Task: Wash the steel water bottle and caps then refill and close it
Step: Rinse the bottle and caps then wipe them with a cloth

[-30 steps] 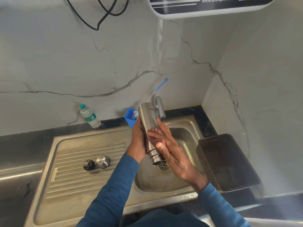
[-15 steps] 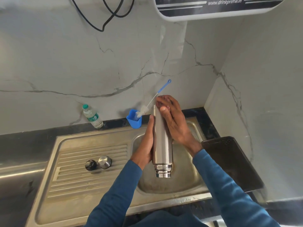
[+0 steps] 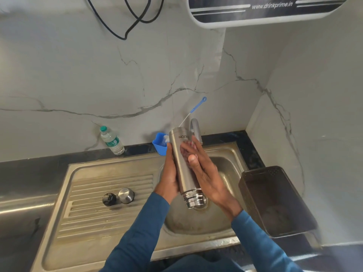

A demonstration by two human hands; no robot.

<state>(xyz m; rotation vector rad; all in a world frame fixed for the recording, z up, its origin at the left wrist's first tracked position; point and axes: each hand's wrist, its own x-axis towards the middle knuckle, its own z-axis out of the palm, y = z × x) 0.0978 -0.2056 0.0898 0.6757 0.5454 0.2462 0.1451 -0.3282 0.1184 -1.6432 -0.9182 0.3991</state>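
At the centre of the frame, the left hand [image 3: 170,173] is keeping its grip wrapped round the steel water bottle [image 3: 183,165], held mouth-down over the sink [image 3: 196,222]. The right hand [image 3: 204,169] is pressing a reddish scrub pad [image 3: 187,149] on it, fingers fairly straight. The black cap [image 3: 109,199] and steel cap [image 3: 126,195] are lying on the drainboard, lower left.

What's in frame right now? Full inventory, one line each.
steel bottle: 1, silver, held mouth-down over the sink basin
steel cap: 1, silver, on the drainboard
black cap: 1, black, on the drainboard, left of the steel cap
scrub pad: 1, reddish, against the bottle under the right fingers
sink: 1, steel, set in the dark counter
tap: 1, steel, behind the bottle
bottle brush: 1, blue handle, standing in the blue cup
blue cup: 1, by the wall
plastic bottle: 1, clear, green cap, on the counter
bin: 1, dark, right of the sink
purifier: 1, white and black, on the wall
cable: black, on the wall
left hand: grips the bottle
right hand: presses the pad on the bottle
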